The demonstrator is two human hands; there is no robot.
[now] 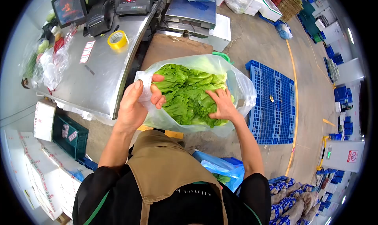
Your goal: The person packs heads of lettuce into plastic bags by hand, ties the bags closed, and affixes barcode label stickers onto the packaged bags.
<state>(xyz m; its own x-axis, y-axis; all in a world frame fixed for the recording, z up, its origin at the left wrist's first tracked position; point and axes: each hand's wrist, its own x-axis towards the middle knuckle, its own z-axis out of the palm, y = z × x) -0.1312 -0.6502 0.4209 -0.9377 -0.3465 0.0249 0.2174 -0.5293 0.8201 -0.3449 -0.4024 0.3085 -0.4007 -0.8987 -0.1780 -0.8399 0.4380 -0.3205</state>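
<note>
Apron: the brown apron lies over a black shirt; white lettering on the shirt is partly covered and cannot be read whole.
Right hand: the right hand is open, fingers spread and lightly bent, touching the top of the leaves.
Left hand: the left hand is half open, fingers curled and thumb apart, with the bag's rim between them; whether it grips the plastic, I cannot tell.
Lettuce: the green leaf lettuce fills the mouth of the bag, in front of the person.
Bag: the translucent plastic bag stands open around the lettuce.
Tabletop: the steel tabletop, at left, carries a yellow tape roll and a red-and-white label, its print too small to read.
Scale: red digits on the weighing display look like 1441.
Pallet: a blue plastic pallet lies on the floor at right.
Sign: a far white sign bears a red prohibition symbol.
</note>
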